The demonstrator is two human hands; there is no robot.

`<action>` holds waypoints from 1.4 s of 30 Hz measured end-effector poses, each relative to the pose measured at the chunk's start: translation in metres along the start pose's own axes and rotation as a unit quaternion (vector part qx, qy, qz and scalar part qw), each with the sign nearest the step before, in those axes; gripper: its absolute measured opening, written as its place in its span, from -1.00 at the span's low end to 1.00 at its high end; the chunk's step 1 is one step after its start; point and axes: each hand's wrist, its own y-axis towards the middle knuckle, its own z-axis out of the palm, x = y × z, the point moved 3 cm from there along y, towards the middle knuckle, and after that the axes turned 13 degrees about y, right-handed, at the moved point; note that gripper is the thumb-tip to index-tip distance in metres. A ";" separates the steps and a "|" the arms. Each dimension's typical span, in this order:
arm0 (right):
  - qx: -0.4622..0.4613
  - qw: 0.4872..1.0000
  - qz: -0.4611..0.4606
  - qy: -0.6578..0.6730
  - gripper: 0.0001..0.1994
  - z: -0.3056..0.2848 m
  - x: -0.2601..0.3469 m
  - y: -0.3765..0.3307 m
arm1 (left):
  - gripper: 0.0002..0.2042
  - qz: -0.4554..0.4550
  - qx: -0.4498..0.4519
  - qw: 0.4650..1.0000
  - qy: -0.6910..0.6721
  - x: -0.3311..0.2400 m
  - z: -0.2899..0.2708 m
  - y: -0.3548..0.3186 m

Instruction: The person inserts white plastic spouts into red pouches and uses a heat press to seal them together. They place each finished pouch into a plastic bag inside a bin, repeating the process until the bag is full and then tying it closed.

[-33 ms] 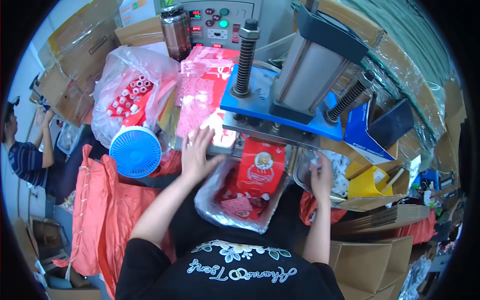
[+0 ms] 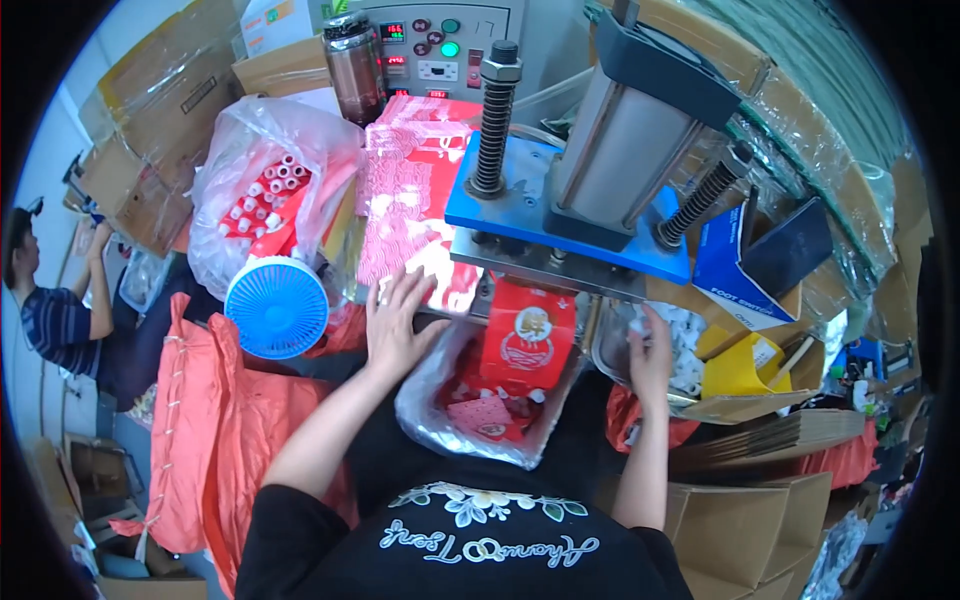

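Note:
My left hand is open, fingers spread, at the near edge of a stack of red and pink printed film pouches. A red printed pouch hangs from beneath the blue-topped press, over a plastic-lined bin that holds red and pink scraps. To the right, my right hand is closed at a clear tray beside small white plastic pieces. A small white piece seems pinched at its fingertips, partly hidden.
On the left are a blue fan, a clear bag of white-spouted red pouches and a red sack. A control panel stands behind. Cardboard boxes sit at right; another person is far left.
My left hand has drawn back slightly toward me along the pouch stack's edge. My right hand stays at the tray. The whole view has shifted a little.

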 end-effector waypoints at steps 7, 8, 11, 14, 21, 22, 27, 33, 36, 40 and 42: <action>0.067 0.971 0.147 0.175 -0.76 0.002 0.052 -0.001 | -0.87 -0.121 0.011 0.934 -0.336 -0.008 -0.036 -0.014; 0.070 0.978 0.116 0.157 -0.76 0.009 0.060 -0.005 | -0.85 -0.140 0.049 0.899 -0.412 -0.016 -0.033 -0.020; 0.164 0.967 0.056 0.187 -0.78 0.035 0.114 -0.015 | -0.86 -0.135 0.119 0.903 -0.390 -0.038 -0.023 -0.036; 0.281 0.948 0.047 0.142 -0.80 0.046 0.138 -0.026 | -0.87 -0.112 0.167 0.875 -0.440 -0.058 -0.013 -0.053; 0.271 0.921 0.127 0.251 -0.62 0.055 0.089 -0.029 | -0.75 -0.126 0.226 0.853 -0.453 -0.072 0.005 -0.044; 0.214 0.956 0.077 0.187 -0.61 0.046 0.090 -0.023 | -0.71 -0.151 0.231 0.849 -0.451 -0.072 0.014 -0.038; 0.015 0.994 0.029 -0.108 -0.65 -0.023 0.064 0.005 | -0.71 -0.305 0.224 0.743 -0.552 -0.090 0.019 0.000; 0.048 0.946 0.079 -0.309 -0.70 -0.049 -0.003 -0.007 | -0.70 -0.387 0.225 0.633 -0.632 -0.093 0.025 0.011; 0.065 0.954 0.051 -0.287 -0.68 -0.027 -0.004 -0.010 | -0.74 -0.246 0.232 0.796 -0.503 -0.073 0.023 0.021; 0.058 0.965 -0.014 -0.257 -0.75 -0.013 0.010 -0.010 | -0.62 -0.117 -0.021 0.983 -0.140 -0.018 0.000 0.054; 0.067 0.961 -0.009 -0.268 -0.78 -0.018 0.010 -0.007 | -0.39 -0.042 -0.033 0.997 -0.057 0.006 0.009 0.043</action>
